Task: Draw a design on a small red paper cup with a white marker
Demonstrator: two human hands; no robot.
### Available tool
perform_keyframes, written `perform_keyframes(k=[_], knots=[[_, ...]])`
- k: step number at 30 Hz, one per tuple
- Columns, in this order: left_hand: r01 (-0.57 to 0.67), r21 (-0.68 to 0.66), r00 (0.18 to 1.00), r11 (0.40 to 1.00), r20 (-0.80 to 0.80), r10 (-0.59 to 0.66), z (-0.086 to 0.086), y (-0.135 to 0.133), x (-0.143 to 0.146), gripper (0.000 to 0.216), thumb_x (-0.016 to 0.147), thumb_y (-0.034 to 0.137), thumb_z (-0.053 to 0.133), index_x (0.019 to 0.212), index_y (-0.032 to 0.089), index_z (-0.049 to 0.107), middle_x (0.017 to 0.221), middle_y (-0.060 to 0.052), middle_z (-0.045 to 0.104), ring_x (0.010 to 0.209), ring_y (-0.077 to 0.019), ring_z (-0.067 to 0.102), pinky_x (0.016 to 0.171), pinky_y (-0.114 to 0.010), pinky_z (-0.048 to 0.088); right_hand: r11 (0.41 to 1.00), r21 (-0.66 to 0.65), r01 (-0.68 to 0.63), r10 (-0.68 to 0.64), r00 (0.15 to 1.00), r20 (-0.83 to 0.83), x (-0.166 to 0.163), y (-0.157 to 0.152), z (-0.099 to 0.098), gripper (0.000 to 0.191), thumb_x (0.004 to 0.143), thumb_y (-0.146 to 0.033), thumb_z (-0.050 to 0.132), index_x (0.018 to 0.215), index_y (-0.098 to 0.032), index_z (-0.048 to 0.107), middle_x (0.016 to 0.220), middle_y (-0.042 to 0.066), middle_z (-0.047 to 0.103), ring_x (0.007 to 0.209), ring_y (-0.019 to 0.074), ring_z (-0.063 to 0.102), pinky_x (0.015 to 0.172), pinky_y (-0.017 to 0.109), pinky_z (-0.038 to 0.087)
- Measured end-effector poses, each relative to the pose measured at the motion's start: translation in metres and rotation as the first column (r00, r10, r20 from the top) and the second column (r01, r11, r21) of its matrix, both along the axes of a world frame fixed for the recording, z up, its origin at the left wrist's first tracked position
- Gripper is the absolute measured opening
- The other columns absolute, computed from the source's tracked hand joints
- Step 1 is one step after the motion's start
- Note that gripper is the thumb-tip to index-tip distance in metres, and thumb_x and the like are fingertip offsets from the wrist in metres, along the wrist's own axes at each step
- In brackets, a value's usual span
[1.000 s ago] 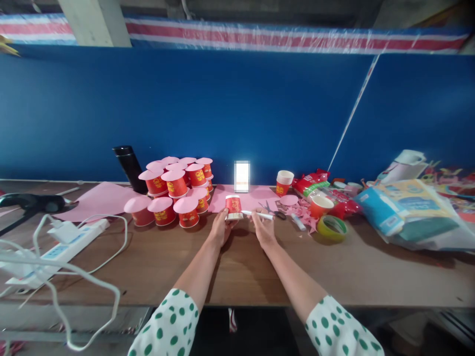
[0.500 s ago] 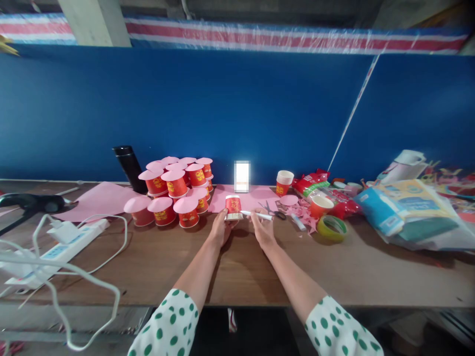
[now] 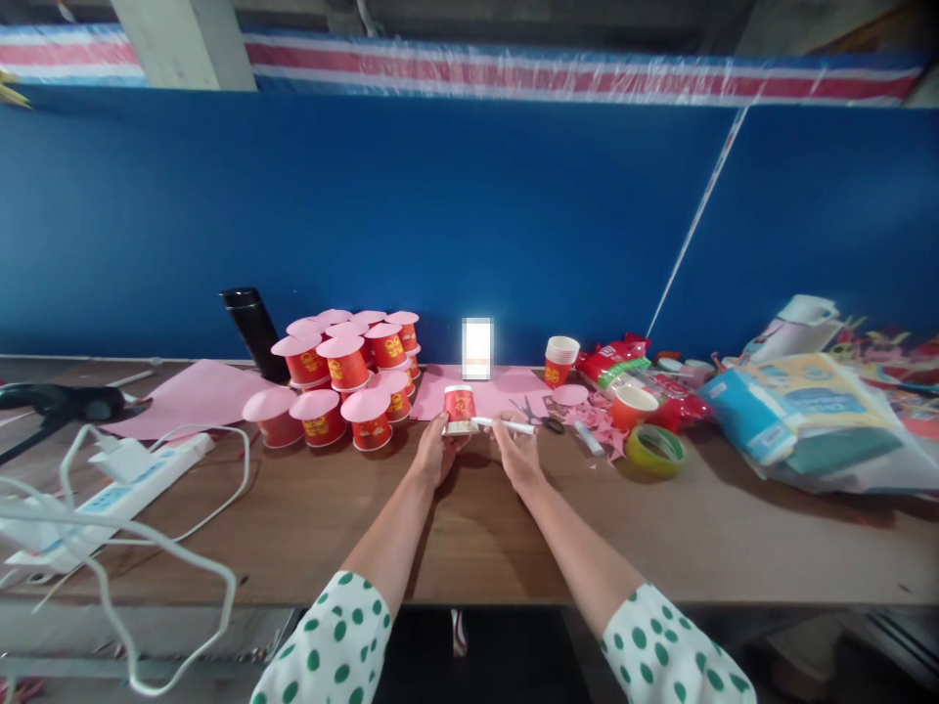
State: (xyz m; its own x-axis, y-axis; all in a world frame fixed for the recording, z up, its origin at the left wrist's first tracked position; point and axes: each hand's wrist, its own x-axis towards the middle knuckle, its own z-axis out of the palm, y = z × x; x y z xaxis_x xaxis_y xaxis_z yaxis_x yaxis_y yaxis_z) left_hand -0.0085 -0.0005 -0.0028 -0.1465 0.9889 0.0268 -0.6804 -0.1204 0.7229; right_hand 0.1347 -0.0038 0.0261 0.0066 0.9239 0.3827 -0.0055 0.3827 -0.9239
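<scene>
My left hand (image 3: 438,453) is closed on a red paper cup (image 3: 460,404) with gold print, held upside down above the table's middle. In my right hand (image 3: 517,450) is a white glue pen (image 3: 524,426), its tip against or very near the cup's lower rim; I cannot tell whether they touch. Behind the cup lies a pink paper sheet (image 3: 506,389). To the left, several red cups (image 3: 321,420) stand stacked in rows, each topped with a pink paper disc (image 3: 369,403). A pair of scissors (image 3: 550,422) rests right of my right hand.
On the right are stacked cups (image 3: 561,362), pink scraps (image 3: 603,420), a tape roll (image 3: 656,452), a red bag (image 3: 620,360) and a plastic-wrapped pack (image 3: 814,420). A power strip (image 3: 117,504) with loose white cables and a black flask (image 3: 254,332) are on the left.
The pen has shifted very slightly along the cup's rim with my right hand. Otherwise both hands keep their hold and the table stays the same.
</scene>
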Motion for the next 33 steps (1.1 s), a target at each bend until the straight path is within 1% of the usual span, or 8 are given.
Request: perform_keyframes(k=[4,8,16,21,30,33], knots=[[-0.006,-0.010,1.000,1.000,0.012,0.006,0.0020,-0.0013,0.0011,0.030,0.073,0.041,0.066,0.085,0.014,0.062,0.083,-0.008,0.070,0.081,-0.0202,0.066,0.084,-0.037,0.047,1.000,-0.025,0.012,-0.013,1.000,-0.022,0.0005,-0.0007,0.0015,0.025,0.078,-0.042,0.055,0.074,-0.018,0.060,0.066,0.003,0.065,0.058,0.0137,0.056,0.046,0.022,0.039],[-0.017,-0.028,0.999,0.999,0.046,0.018,0.0018,-0.0009,0.0014,0.030,0.072,0.040,0.067,0.085,0.014,0.062,0.083,-0.006,0.070,0.079,-0.0187,0.065,0.085,-0.038,0.047,0.998,-0.042,0.047,-0.049,0.998,-0.049,0.0003,-0.0017,0.0043,0.025,0.078,-0.043,0.055,0.074,-0.018,0.058,0.065,0.003,0.065,0.057,0.0138,0.057,0.046,0.022,0.040],[0.003,-0.027,0.999,1.000,0.048,-0.002,0.0019,-0.0010,0.0014,0.027,0.075,0.038,0.064,0.085,0.013,0.062,0.083,-0.008,0.070,0.081,-0.0199,0.065,0.086,-0.038,0.047,0.999,-0.033,0.017,-0.018,1.000,-0.024,-0.0007,-0.0025,0.0029,0.024,0.078,-0.041,0.054,0.072,-0.018,0.058,0.063,0.002,0.065,0.052,0.0122,0.053,0.045,0.022,0.038],[0.001,-0.038,0.999,0.999,0.052,0.001,0.0024,-0.0012,0.0011,0.027,0.073,0.039,0.066,0.084,0.014,0.061,0.083,-0.007,0.070,0.082,-0.0204,0.065,0.087,-0.039,0.046,0.999,-0.029,0.019,-0.020,1.000,-0.025,-0.0010,-0.0027,0.0042,0.022,0.079,-0.039,0.054,0.074,-0.018,0.059,0.068,0.004,0.067,0.056,0.0137,0.057,0.047,0.023,0.040],[0.015,-0.030,0.999,0.999,0.049,-0.013,0.0019,-0.0010,0.0008,0.031,0.074,0.041,0.065,0.087,0.013,0.062,0.084,-0.007,0.071,0.083,-0.0203,0.065,0.088,-0.039,0.046,0.999,-0.033,-0.010,0.009,1.000,-0.025,-0.0012,-0.0022,0.0029,0.024,0.078,-0.041,0.055,0.072,-0.018,0.059,0.065,0.003,0.066,0.055,0.0142,0.058,0.049,0.024,0.042],[0.018,-0.032,0.998,0.999,0.053,-0.016,0.0018,-0.0006,0.0005,0.030,0.074,0.040,0.064,0.088,0.013,0.062,0.085,-0.008,0.071,0.084,-0.0206,0.066,0.089,-0.039,0.046,0.999,-0.032,0.012,-0.013,1.000,-0.024,-0.0005,-0.0011,0.0023,0.025,0.077,-0.042,0.055,0.072,-0.018,0.059,0.065,0.003,0.066,0.057,0.0143,0.059,0.049,0.023,0.043]])
